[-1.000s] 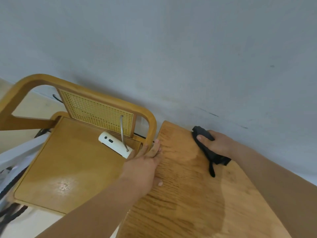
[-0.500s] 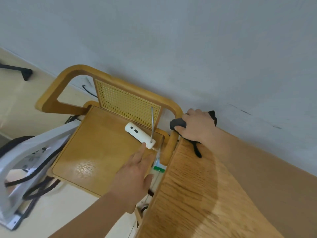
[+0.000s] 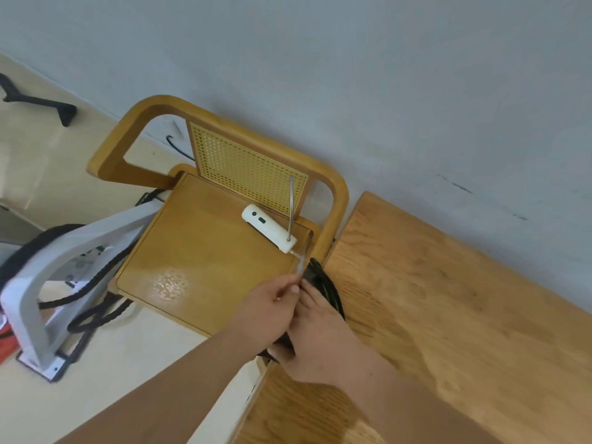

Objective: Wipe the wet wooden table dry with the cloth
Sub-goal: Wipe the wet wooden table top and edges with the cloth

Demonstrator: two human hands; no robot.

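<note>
Cloth [image 3: 325, 285] first, on the head view: it's bunched dark along the table [image 3: 448, 299]'s left edge, long axis running away from me, under my right hand [image 3: 323, 341], whose fingers wrap over it. My left hand [image 3: 269, 306], touching alongside, pinches a thin pale cord [image 3: 299, 267] from the white device [image 3: 267, 227] on the chair [image 3: 198, 251]. The tabletop to wipe spreads rightward.

One cloth [image 3: 326, 283], black, bunched into a long roll, lying along the left edge of the table top, its middle hidden. One wooden table [image 3: 448, 299], light brown with pronounced grain, long side against a grey wall [image 3: 352, 75].
</note>
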